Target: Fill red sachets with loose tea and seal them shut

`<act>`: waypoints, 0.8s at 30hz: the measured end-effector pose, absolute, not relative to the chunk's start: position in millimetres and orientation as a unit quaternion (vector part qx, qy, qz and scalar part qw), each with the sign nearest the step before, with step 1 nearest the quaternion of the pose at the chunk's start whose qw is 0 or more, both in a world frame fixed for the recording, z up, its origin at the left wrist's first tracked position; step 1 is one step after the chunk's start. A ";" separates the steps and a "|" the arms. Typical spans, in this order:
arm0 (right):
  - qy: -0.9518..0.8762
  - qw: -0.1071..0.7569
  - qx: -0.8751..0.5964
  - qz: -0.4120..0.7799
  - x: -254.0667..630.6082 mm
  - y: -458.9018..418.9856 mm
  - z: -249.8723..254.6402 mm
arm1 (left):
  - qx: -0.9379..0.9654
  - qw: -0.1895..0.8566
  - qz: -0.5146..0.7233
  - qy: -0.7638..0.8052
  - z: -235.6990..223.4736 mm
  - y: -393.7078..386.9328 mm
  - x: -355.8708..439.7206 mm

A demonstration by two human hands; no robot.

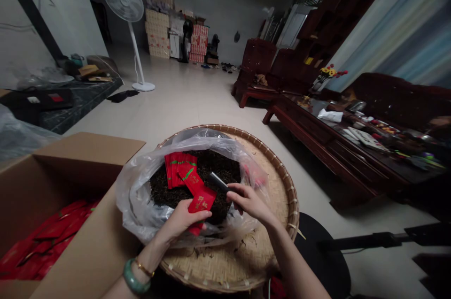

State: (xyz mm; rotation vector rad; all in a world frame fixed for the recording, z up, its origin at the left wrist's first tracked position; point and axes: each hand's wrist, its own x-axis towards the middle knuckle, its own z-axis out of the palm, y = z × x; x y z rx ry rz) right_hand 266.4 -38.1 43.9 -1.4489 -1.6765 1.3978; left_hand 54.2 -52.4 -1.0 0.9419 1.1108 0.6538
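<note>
My left hand (pixel 185 218) grips a small red packet (pixel 205 198) with gold print, thumb across its face. Fingers of my right hand (pixel 249 200) are closed on a small dark flat tool with a pale edge (pixel 219 182); its exact kind is unclear. Both hands are over an open clear plastic bag (pixel 136 195) of dark, dry, tea-like leaves (pixel 218 163). More red packets (pixel 179 167) with green stripes lie fanned on the leaves, just beyond my left hand. Beneath the bag is a round woven bamboo tray (pixel 282 177).
At left stands an open cardboard box (pixel 88 149) with many red packets (pixel 52 238) inside. A black round base (pixel 324 252) is at right. Beyond are a white standing fan (pixel 137 55), a cluttered dark wooden table (pixel 306 134) and stacked cartons (pixel 157 31).
</note>
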 end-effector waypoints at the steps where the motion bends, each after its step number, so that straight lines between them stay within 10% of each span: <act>1: -0.638 0.246 -0.531 0.501 264.2 -39.7 43.9 | 0.423 0.698 0.290 0.500 -0.9 -52.3 54.3; 7: -0.744 0.238 -0.505 0.368 247.7 -46.1 49.4 | 0.430 0.696 0.303 0.488 -2.0 -52.0 52.9; 19: -0.653 0.260 -0.510 0.495 259.5 -36.0 28.4 | 0.433 0.690 0.313 0.489 -9.1 -53.8 48.6; 24: -0.689 0.250 -0.620 0.281 280.6 -22.3 -3.4 | 0.422 0.684 0.320 0.501 -9.3 -56.4 45.6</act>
